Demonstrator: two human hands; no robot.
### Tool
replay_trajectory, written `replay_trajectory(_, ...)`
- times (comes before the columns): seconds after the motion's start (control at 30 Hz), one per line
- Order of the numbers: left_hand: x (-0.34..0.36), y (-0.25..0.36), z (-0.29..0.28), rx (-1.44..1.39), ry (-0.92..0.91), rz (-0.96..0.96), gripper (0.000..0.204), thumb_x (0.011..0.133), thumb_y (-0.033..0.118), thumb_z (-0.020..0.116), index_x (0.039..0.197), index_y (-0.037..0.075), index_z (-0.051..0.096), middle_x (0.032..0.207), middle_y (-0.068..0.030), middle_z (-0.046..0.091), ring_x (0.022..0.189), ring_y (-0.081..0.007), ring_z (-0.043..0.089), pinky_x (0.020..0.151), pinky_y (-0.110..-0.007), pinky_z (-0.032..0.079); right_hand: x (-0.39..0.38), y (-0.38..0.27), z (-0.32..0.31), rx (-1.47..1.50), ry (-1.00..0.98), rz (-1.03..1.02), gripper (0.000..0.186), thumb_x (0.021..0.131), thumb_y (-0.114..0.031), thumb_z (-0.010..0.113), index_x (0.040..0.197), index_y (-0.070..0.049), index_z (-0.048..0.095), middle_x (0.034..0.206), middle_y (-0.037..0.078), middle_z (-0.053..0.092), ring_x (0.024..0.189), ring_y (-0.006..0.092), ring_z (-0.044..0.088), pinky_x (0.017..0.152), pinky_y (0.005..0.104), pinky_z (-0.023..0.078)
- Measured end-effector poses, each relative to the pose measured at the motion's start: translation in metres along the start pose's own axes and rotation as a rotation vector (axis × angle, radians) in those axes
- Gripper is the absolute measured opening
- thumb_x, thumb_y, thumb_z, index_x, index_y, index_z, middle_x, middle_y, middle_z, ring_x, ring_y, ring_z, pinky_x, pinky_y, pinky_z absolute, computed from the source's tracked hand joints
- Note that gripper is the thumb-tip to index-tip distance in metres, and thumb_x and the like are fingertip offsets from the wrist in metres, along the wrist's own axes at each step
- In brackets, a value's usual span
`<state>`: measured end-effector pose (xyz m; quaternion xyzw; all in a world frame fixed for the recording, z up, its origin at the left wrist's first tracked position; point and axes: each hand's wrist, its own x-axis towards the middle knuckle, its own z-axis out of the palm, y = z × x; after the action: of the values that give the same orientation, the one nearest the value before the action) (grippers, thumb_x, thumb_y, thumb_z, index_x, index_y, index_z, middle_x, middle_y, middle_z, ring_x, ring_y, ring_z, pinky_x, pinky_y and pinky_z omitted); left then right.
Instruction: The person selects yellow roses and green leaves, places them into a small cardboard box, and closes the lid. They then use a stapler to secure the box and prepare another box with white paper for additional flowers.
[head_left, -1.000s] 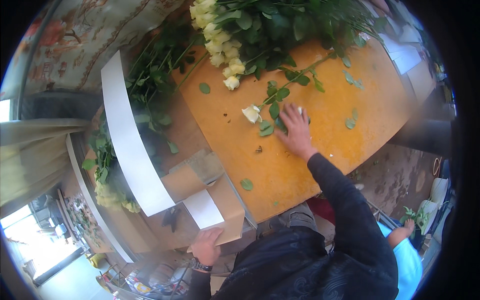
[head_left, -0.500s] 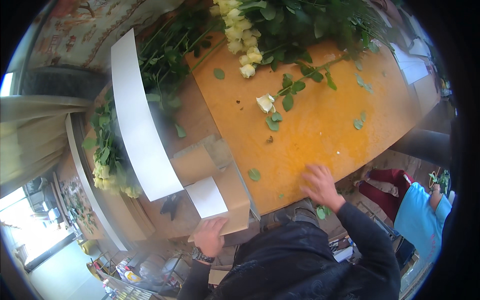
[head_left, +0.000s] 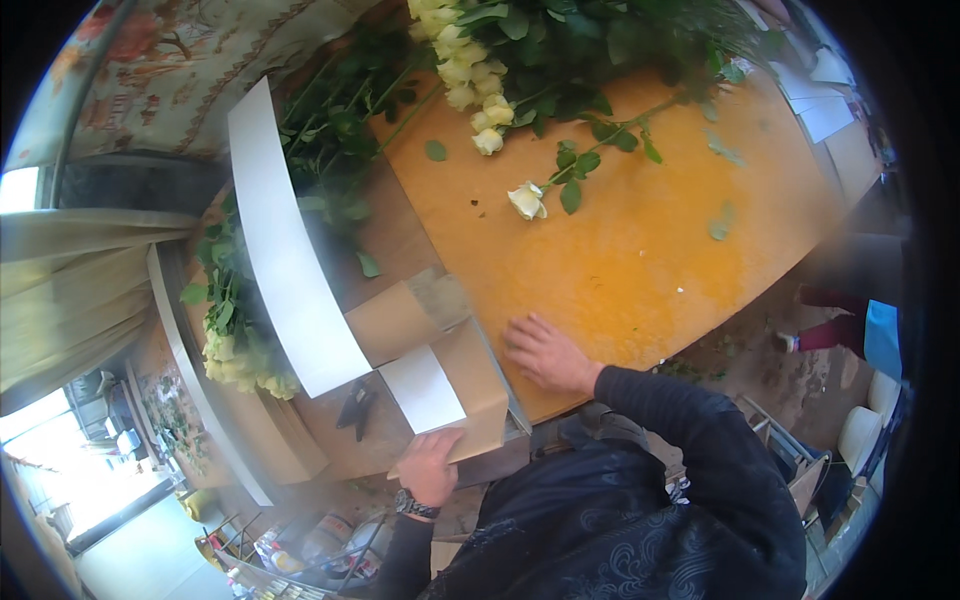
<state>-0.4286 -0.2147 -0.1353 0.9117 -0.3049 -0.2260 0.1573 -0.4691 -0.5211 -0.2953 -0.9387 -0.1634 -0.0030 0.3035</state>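
My right hand lies flat with its fingers spread on the near left part of an orange-brown board, holding nothing that shows. At the near edge, my left hand has its fingers bent over the edge of a piece of brown cardboard; its thumb is mostly hidden. A white paper sheet lies on that cardboard, just above my left fingers. Farther off on the board rests a single white rose with a leafy stem. Behind it is a pile of cream roses with long green stems.
A long white strip stands left of the board, beside more leafy stems and cream roses. A black tool lies near the cardboard. Loose leaves dot the board. Another person's legs show at right.
My right hand has swept left across the board. The loose leaves below the single rose and near the cardboard no longer show. My left hand stays at the cardboard; the person has moved farther off.
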Motion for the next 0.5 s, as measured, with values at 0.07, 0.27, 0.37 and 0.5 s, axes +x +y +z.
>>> replay_trajectory(0.07, -0.002, -0.001, -0.001, 0.011, -0.011, -0.017, 0.053, 0.070, -0.002, 0.065, 0.119, 0.017, 0.075, 0.116, -0.0040, 0.077, 0.109, -0.0303, 0.070, 0.090, -0.042, 0.059, -0.040, -0.003, -0.008, 0.009, -0.097, -0.055, 0.045, 0.084, -0.021, 0.075, 0.127, -0.009, 0.069, 0.152, 0.014, 0.056, 0.151, 0.0357, 0.044, 0.129, 0.0532, 0.031)
replay_trajectory(0.27, 0.001, 0.000, 0.000, -0.013, 0.022, 0.017, 0.052, 0.069, -0.003, 0.064, 0.116, 0.016, 0.076, 0.114, -0.0059, 0.077, 0.106, -0.0309, 0.071, 0.088, -0.043, 0.060, -0.214, 0.012, -0.115, -0.105, -0.117, 0.277, 0.016, 0.073, -0.016, 0.073, 0.088, -0.011, 0.074, 0.128, 0.013, 0.065, 0.133, 0.0328, 0.057, 0.122, 0.0570, 0.037)
replay_trajectory(0.37, 0.002, 0.001, 0.000, -0.003, 0.025, 0.018, 0.051, 0.068, -0.003, 0.064, 0.114, 0.016, 0.077, 0.113, -0.0062, 0.077, 0.106, -0.0312, 0.072, 0.087, -0.043, 0.060, -0.257, 0.045, -0.153, -0.294, 0.076, 0.505, 0.012, 0.072, -0.013, 0.076, 0.077, -0.009, 0.066, 0.099, 0.009, 0.066, 0.107, 0.0338, 0.062, 0.109, 0.0542, 0.045)
replay_trajectory(0.5, 0.001, 0.001, 0.001, 0.012, 0.019, 0.015, 0.050, 0.069, -0.004, 0.064, 0.113, 0.016, 0.078, 0.112, -0.0058, 0.078, 0.106, -0.0311, 0.072, 0.087, -0.043, 0.060, -0.237, 0.150, -0.172, -0.433, 0.448, 0.915, 0.039, 0.085, -0.017, 0.079, 0.121, -0.005, 0.069, 0.136, 0.019, 0.061, 0.125, 0.0413, 0.058, 0.106, 0.0502, 0.048)
